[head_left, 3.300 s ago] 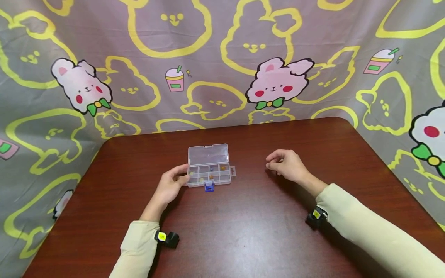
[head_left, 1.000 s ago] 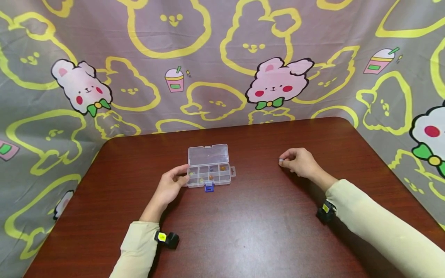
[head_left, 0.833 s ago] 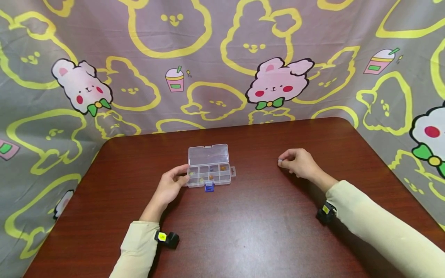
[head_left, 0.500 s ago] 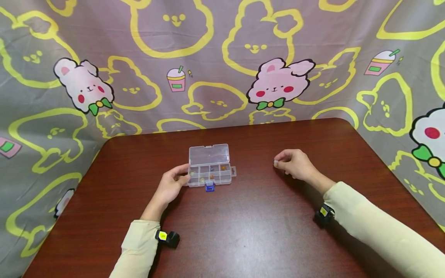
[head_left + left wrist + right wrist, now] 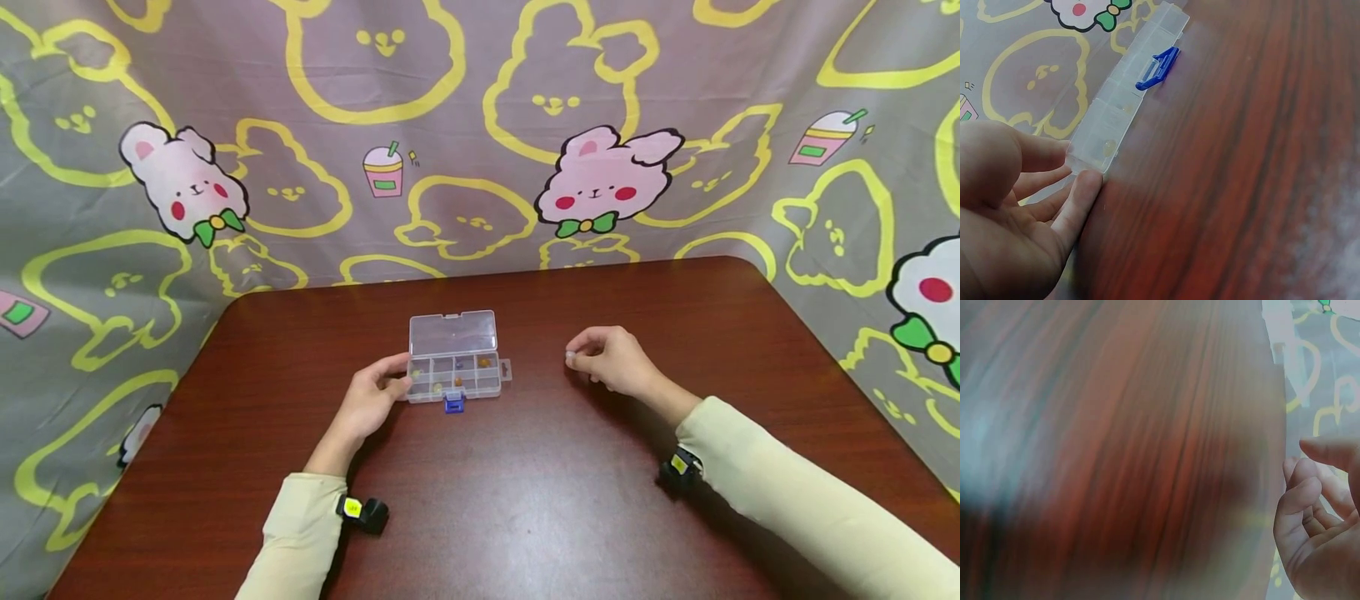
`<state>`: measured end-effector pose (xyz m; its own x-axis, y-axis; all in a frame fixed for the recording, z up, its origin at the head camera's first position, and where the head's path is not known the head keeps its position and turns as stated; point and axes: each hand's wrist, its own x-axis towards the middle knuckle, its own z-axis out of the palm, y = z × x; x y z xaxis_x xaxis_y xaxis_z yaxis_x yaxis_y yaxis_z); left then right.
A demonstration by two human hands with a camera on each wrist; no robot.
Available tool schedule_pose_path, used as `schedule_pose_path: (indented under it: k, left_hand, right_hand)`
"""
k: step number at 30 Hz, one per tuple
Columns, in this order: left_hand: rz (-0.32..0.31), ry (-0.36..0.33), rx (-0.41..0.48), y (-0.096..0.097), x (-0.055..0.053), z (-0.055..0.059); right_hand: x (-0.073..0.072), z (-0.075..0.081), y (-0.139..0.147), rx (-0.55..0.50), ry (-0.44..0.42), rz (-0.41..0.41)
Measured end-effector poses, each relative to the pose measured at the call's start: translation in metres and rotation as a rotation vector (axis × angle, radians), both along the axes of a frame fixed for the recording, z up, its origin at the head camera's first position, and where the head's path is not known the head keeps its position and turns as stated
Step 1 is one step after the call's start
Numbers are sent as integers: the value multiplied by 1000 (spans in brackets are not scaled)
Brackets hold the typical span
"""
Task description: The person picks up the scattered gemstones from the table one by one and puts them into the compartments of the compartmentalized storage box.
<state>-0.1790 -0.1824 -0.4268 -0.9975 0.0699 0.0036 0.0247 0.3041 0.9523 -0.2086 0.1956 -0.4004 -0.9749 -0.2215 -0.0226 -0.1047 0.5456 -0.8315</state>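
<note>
A clear plastic compartment box [image 5: 453, 335] lies on the table with its lid raised and a blue latch [image 5: 454, 406] at the front. My left hand [image 5: 367, 400] grips its left end; in the left wrist view the thumb [image 5: 1082, 194] presses the near corner. Small bead-like pieces sit in several compartments: pale yellow ones [image 5: 438, 388], an orange one [image 5: 459, 382], a blue-grey one and an amber one [image 5: 484, 363]. To the right of the box, my right hand [image 5: 618, 364] pinches a small pale bead-like piece [image 5: 570, 357], which I cannot make out in the right wrist view.
The brown wooden table [image 5: 517, 492] spreads around both hands. A patterned cloth [image 5: 465, 125] hangs behind and along the sides. Black wrist cameras [image 5: 367, 514] sit at both cuffs. A hanging tab [image 5: 506, 369] juts from the box's right end.
The right hand first moved right, where the pale piece came into sight between its fingertips. Since then it has come back left, nearer the box. The left hand and box stay put.
</note>
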Motion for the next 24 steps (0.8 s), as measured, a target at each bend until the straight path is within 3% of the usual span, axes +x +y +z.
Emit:
schedule_pose_path:
  k: [24]
  left_hand:
    - [-2, -11, 11, 1, 0, 2]
  right_hand:
    - [9, 11, -69, -101, 54, 164]
